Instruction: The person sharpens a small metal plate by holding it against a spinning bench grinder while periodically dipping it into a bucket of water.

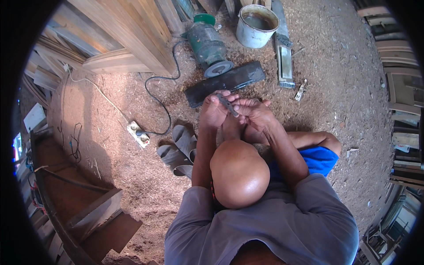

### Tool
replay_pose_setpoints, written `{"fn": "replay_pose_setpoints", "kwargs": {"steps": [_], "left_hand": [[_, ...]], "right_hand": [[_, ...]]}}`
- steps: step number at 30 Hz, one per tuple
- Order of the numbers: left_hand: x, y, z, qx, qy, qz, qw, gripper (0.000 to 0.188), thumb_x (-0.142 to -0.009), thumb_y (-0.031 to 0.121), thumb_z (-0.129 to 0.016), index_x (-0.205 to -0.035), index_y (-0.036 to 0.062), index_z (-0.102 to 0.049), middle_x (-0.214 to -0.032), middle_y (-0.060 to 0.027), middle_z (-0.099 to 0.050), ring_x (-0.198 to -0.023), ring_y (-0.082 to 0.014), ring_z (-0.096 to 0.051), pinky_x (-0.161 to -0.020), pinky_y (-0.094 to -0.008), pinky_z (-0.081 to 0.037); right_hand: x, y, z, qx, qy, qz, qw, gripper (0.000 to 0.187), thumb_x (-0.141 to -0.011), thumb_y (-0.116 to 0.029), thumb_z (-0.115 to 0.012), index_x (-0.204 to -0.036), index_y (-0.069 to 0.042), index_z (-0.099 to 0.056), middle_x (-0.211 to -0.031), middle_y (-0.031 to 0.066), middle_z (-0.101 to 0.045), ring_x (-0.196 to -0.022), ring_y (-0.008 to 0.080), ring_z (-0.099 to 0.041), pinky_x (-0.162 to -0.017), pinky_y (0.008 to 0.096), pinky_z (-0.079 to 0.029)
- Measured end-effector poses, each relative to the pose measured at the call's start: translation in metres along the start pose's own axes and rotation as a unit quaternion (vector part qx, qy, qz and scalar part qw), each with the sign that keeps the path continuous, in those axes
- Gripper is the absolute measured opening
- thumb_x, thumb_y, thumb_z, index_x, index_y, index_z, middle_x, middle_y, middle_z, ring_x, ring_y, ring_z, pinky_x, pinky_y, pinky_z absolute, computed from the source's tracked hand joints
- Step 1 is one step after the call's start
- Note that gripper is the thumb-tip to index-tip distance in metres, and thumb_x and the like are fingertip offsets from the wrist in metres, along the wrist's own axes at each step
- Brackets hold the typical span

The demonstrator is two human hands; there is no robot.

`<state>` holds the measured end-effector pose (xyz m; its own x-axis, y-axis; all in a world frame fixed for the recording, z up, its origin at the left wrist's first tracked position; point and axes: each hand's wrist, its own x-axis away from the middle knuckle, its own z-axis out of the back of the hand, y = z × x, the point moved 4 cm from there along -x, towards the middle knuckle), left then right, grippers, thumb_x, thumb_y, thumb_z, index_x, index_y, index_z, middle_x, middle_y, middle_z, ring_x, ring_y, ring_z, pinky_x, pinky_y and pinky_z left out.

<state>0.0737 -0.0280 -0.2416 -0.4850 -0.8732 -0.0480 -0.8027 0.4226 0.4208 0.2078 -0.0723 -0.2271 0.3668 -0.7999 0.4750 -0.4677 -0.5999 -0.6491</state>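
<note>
A small dark grey metal blade [227, 105], flat and with slots or notches along it, is held at a slant over my foot. My left hand [214, 110] pinches its upper left end between thumb and fingers. At the lower right end, my right hand [256, 112] has its fingertips closed on it. Just beyond my hands, a long black block or trough [227, 81] lies across the ground. A green bench grinder [206, 46] stands behind that, its grey grinding wheel [219, 69] at the near end. Whether the wheel is turning cannot be seen.
A white bucket [254, 37] of murky liquid stands far right of the grinder, beside a long narrow plank-like tool [285, 57]. The grinder's black cord runs to a white power strip [138, 134]. Grey sandals [179, 150] lie by my left arm. Wooden frames [128, 35] lean far left.
</note>
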Motion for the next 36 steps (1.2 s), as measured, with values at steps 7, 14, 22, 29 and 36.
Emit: {"fn": "replay_pose_setpoints", "kwargs": {"steps": [7, 14, 22, 29, 36], "left_hand": [[0.002, 0.002, 0.007, -0.007, -0.008, -0.010, 1.000, 0.032, -0.089, 0.028, -0.063, -0.106, 0.0006, -0.062, -0.103, -0.0129, -0.067, -0.103, -0.0301, -0.063, -0.088, -0.0460, -0.053], [-0.001, 0.004, -0.004, -0.033, -0.006, -0.003, 0.999, 0.044, -0.087, 0.033, -0.066, -0.117, 0.0011, -0.058, -0.114, -0.0133, -0.064, -0.104, -0.0298, -0.062, -0.084, -0.0463, -0.055], [0.006, -0.013, -0.009, -0.075, -0.031, 0.059, 0.995, 0.054, -0.078, 0.035, -0.074, -0.120, 0.0052, -0.059, -0.123, -0.0129, -0.058, -0.080, -0.0201, -0.063, -0.061, -0.0322, -0.053], [0.010, -0.018, 0.007, -0.067, -0.032, 0.063, 0.995, 0.048, -0.079, 0.035, -0.073, -0.116, 0.0074, -0.061, -0.130, -0.0126, -0.054, -0.079, -0.0203, -0.062, -0.059, -0.0320, -0.053], [0.012, -0.017, 0.005, -0.083, -0.011, 0.060, 0.995, 0.049, -0.079, 0.038, -0.072, -0.115, 0.0068, -0.061, -0.128, -0.0123, -0.056, -0.076, -0.0197, -0.062, -0.058, -0.0317, -0.053]], "right_hand": [[0.001, 0.000, -0.004, -0.013, -0.008, -0.013, 1.000, 0.018, -0.087, -0.018, -0.068, -0.100, -0.005, -0.064, -0.082, -0.0002, -0.063, -0.062, 0.0050, -0.053, -0.056, 0.0182, -0.045], [-0.002, -0.002, -0.004, -0.017, -0.018, 0.008, 1.000, 0.018, -0.087, -0.018, -0.068, -0.099, -0.004, -0.064, -0.080, -0.0002, -0.062, -0.062, 0.0052, -0.052, -0.056, 0.0184, -0.044], [-0.006, 0.002, -0.009, -0.021, 0.027, 0.042, 0.999, 0.015, -0.089, -0.015, -0.064, -0.098, -0.004, -0.063, -0.081, 0.0006, -0.063, -0.062, 0.0072, -0.054, -0.057, 0.0195, -0.047], [-0.007, 0.007, -0.013, -0.069, 0.032, 0.031, 0.997, 0.015, -0.089, -0.015, -0.064, -0.099, -0.004, -0.062, -0.083, 0.0010, -0.064, -0.061, 0.0065, -0.053, -0.054, 0.0193, -0.046], [-0.005, 0.006, -0.015, -0.095, 0.017, 0.019, 0.995, 0.016, -0.090, -0.016, -0.063, -0.100, -0.004, -0.062, -0.086, 0.0021, -0.065, -0.061, 0.0062, -0.051, -0.055, 0.0193, -0.045]]}}
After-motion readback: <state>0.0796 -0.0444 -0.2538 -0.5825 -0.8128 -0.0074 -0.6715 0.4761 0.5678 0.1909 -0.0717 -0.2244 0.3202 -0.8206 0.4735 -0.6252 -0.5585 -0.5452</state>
